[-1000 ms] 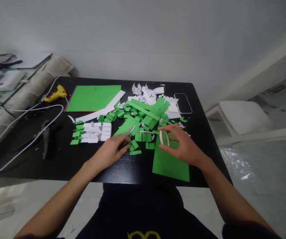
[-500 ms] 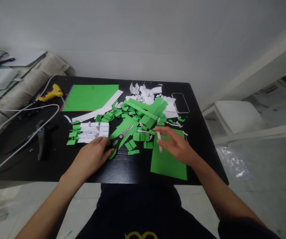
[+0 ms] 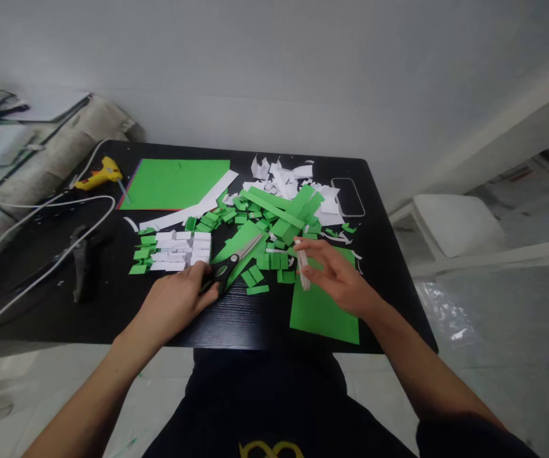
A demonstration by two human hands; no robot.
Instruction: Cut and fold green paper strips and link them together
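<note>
My left hand (image 3: 183, 298) is closed on the handles of a pair of scissors (image 3: 232, 262) with black grips. Their metal blades point up and right over loose green paper. Just above this hand lie rows of small folded white paper pieces (image 3: 179, 247), with folded green pieces (image 3: 140, 256) along their left side. Between thumb and fingers, my right hand (image 3: 334, 273) pinches a pale narrow strip (image 3: 303, 267) held roughly upright; its material is unclear. Beneath that hand lies a green paper sheet (image 3: 324, 315).
Green paper strips (image 3: 286, 216) and white scraps (image 3: 281, 178) are heaped mid-table. A green sheet stack (image 3: 173, 184) lies at the back left, beside a yellow glue gun (image 3: 102, 175). Pliers-like tool (image 3: 81, 264) and white cable (image 3: 90, 222) are left. A clear phone case (image 3: 348, 197) sits back right.
The scissors have shifted and turned slightly, with my left fingers now closed around their handles. In my right hand the pale strip has turned and looks wider.
</note>
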